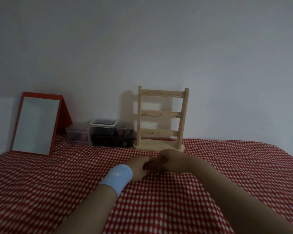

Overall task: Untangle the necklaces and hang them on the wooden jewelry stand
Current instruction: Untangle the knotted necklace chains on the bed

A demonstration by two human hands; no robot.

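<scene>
Left hand and right hand are both pinching the dark necklace tangle, just in front of the wooden stand.

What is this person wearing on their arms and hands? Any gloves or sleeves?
No gloves, no sleeves in view: both forearms are bare. The only thing worn is a light blue cloth wristband behind the left hand, with a small white mark on it. The right hand and wrist show nothing worn; the picture is too dim to rule out a thin ring.
</scene>
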